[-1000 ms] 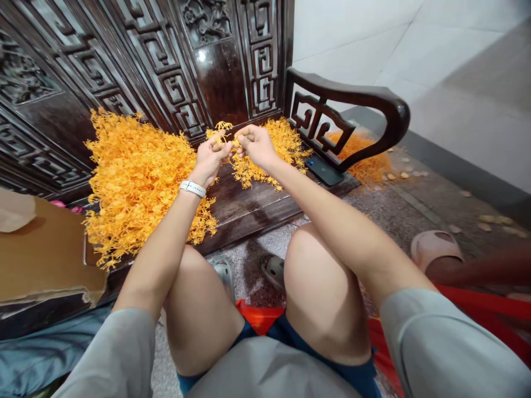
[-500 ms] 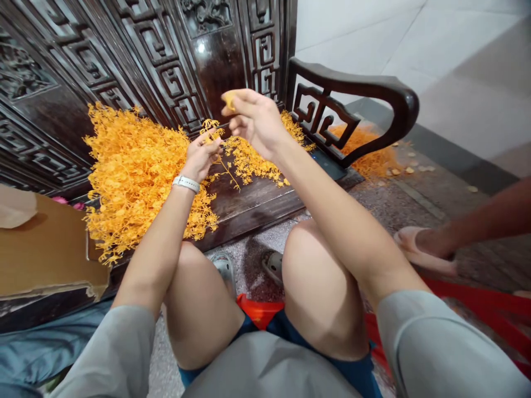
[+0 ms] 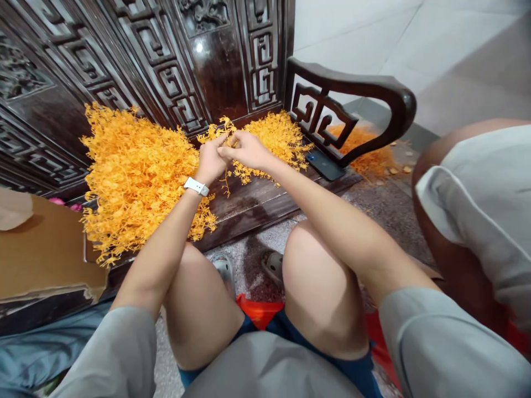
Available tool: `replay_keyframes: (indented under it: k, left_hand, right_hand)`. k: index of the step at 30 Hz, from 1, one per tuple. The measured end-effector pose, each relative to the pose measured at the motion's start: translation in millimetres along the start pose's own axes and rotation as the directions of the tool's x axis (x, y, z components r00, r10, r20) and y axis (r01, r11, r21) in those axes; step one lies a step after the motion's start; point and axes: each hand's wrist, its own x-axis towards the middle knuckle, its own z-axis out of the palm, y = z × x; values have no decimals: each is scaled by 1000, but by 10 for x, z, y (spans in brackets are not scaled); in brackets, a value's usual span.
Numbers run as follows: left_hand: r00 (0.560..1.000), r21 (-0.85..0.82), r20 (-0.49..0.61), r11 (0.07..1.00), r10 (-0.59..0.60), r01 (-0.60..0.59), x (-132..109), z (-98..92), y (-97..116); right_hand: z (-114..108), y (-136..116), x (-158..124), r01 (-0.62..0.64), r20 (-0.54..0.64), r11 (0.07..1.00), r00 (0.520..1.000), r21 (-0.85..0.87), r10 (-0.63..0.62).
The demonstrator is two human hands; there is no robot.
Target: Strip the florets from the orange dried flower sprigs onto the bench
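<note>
Over the dark wooden bench, my left hand (image 3: 211, 161), with a white watch on its wrist, pinches a yellow-orange artificial flower sprig (image 3: 225, 122). The sprig's frilly top sticks up above the fingers and its thin stem hangs below. My right hand (image 3: 251, 151) meets the left at the sprig, thumb and fingers pressed together. Whatever small piece lies between the right fingertips is hidden. A large heap of similar sprigs (image 3: 139, 179) rises just left of my hands. Behind and to the right of them lies a smaller heap of sprigs (image 3: 282, 135).
A phone (image 3: 324, 166) lies on the bench seat (image 3: 249, 209) beside the carved armrest (image 3: 365, 85). Past it, an orange pile (image 3: 365, 150) rests on the floor. A cardboard box (image 3: 45, 243) stands at left. Another person's leg in light shorts (image 3: 477, 204) is close at right.
My right hand has come down and left, from above the bench to the sprig at my left hand. The phone now shows more. The other person has moved in at the right.
</note>
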Motion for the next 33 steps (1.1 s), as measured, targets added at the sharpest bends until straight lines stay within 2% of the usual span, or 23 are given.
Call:
replay_keyframes:
  k: [2,4,8,11,14,18,21,23,24,27,29,31,33]
  left_hand:
    - [999,83,2,996,32,-32,6,14,-27]
    - [1000,86,9,996,-11,10,4,17,-30]
    - [990,46,43,990,-136,134,-15,-8,10]
    - [989,66,7,987,-147,147,-31,-33,34]
    - [997,151,-8,985,-79,80,-51,-43,36]
    - [991,345,45,929,127,-134,-77,-47,34]
    - [987,395,34,905,158,-159,-85,-62,29]
    - [988,438,31,887,149,-147,-84,-74,17]
    - [990,467,30,874,139,-137,-81,-77,8]
    - [996,509,24,856,91,-90,-74,-60,-31]
    - [1000,408,7,913,-11,7,-75,-29,-56]
    - [988,181,-14,971,-154,154,-79,0,-64]
    - [967,-67,-37,966,-253,251,-85,4,-47]
  right_hand:
    - [27,66,39,14,11,998,1000,-60,-13]
    - [9,125,76,12,14,998,1000,-62,-11]
    - [-65,178,106,-46,-68,998,997,38,49]
    - [-76,198,98,-96,-128,994,986,61,103]
    - [-50,237,90,-130,-131,989,982,76,139]
    - [-6,343,104,-167,-80,975,980,147,180]
    - [14,355,85,-199,-85,962,972,189,218]
    - [-13,186,18,-190,-67,944,974,271,215]
    - [-50,26,-34,-156,-43,926,982,345,182]
    - [-262,-664,-219,38,1,791,999,611,-48]
    - [-427,-1056,-301,159,-50,693,983,703,-174]
    - [-546,-1150,-291,224,-138,680,974,698,-179]
    - [-595,-875,-192,184,-212,758,975,626,-62]
